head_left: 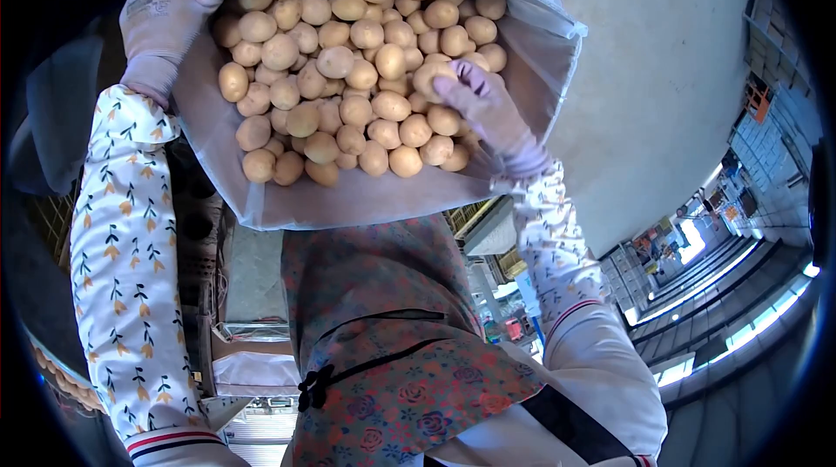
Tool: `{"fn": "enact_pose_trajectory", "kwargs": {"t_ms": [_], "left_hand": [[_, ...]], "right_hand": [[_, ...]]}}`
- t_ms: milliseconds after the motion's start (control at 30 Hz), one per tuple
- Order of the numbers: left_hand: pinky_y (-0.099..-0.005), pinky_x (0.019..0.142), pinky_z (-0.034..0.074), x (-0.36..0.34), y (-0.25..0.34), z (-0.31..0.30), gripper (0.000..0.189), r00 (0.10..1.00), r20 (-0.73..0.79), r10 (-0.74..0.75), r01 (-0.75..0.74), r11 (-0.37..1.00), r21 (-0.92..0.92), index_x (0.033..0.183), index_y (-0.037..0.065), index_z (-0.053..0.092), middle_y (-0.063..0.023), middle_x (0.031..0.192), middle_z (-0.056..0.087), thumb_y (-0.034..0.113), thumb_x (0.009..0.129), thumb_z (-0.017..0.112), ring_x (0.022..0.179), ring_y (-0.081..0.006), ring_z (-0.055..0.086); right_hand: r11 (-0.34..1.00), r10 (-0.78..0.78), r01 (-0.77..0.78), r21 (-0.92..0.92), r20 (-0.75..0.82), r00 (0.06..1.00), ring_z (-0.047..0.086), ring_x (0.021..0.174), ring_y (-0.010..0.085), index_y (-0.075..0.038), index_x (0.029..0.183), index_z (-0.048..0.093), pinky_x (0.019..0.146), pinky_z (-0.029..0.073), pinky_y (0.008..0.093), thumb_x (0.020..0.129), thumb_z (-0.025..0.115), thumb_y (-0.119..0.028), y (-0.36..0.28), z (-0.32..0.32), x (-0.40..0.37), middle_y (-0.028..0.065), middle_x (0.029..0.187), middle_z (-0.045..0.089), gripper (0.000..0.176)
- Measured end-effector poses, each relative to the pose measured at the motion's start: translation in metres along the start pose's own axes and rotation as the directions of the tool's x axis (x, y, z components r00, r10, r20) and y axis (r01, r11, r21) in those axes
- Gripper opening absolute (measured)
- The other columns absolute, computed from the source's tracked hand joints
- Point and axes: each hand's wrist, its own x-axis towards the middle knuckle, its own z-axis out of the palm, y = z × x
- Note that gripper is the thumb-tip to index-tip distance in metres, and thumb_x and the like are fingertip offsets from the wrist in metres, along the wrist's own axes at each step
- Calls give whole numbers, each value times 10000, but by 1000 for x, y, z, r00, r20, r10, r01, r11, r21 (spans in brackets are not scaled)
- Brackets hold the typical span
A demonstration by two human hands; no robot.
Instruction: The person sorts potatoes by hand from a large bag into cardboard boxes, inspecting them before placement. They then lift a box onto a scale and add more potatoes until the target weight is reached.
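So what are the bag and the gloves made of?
The bag looks like thin, matte plastic or cloth: it's pale and creases softly. The gloves look like stretchy, matte knit, with snug, wrinkled cuffs; whether they're coated, I can't tell.

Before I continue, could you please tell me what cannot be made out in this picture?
Lower layers of the round produce: head view, hidden by the top layer.
What supports the pale liner: head view, hidden by the liner itself.
Most fingers of the left hand: head view, behind the liner's rim.
The print on its glove: head view, blurred.
Far background at right: head view, too small.
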Motion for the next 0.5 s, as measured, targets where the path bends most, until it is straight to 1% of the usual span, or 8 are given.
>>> {"fn": "enact_pose_trajectory", "kwargs": {"t_ms": [33,67,133,233,267,367,467,500], "left_hand": [[-416,794,515,0,1,2,440,1000,-6,6,-6,1000,-4,1016,192,676,-58,974,690,599,892,559,949,-287,658],[-415,795,515,0,0,3,447,1000,-15,11,-11,1000,0,1016,193,676,-57,973,690,605,893,556,948,-286,658],[-407,799,516,0,0,0,445,1000,-9,10,-10,999,31,1020,195,680,-52,970,692,603,893,559,949,-285,660],[-405,804,517,-1,1,0,431,999,-32,13,-12,999,52,1021,197,684,-50,969,693,590,893,566,950,-284,661],[-405,807,516,0,-2,4,431,999,-42,22,-20,999,40,1015,193,685,-54,966,692,590,889,573,950,-286,660],[-405,801,516,0,-2,3,435,999,-40,23,-22,999,26,1018,192,686,-56,965,692,592,887,577,948,-289,660],[-408,795,515,0,-1,0,423,1000,-6,12,-11,1000,23,1021,194,686,-60,963,691,582,885,587,941,-292,661],[-409,794,515,0,-2,1,422,1000,-11,14,-13,1000,24,1022,195,686,-61,963,691,582,884,589,939,-292,661]], "right_hand": [[984,-46,47,173,-9,999,611,768,92,-1,1193,604,726,505,214,928,693,-247,0,8,-11,32,979,669,372],[948,-22,6,320,45,999,626,795,103,-6,1269,551,749,518,222,929,682,-203,-9,13,-21,36,1019,663,415],[804,-4,-92,588,161,987,656,850,124,-14,1422,444,794,545,239,930,661,-116,-34,25,-37,43,1099,652,547],[735,-51,-131,665,247,968,673,919,133,-24,1486,371,843,562,261,908,624,16,-40,35,-47,70,1164,630,632],[699,-130,-82,711,238,962,661,907,124,-42,1511,345,836,566,263,894,634,48,-40,40,-46,74,1195,613,688],[666,-124,-94,740,234,964,646,885,107,-52,1514,341,795,566,243,879,680,31,-36,40,-48,63,1155,609,725],[646,-97,-114,755,230,968,619,857,81,-52,1516,336,728,546,210,880,710,-9,-42,39,-56,52,1118,598,739],[662,-89,-101,742,212,973,609,848,73,-53,1515,339,709,536,202,878,717,-16,-43,40,-58,47,1110,593,742]]}}
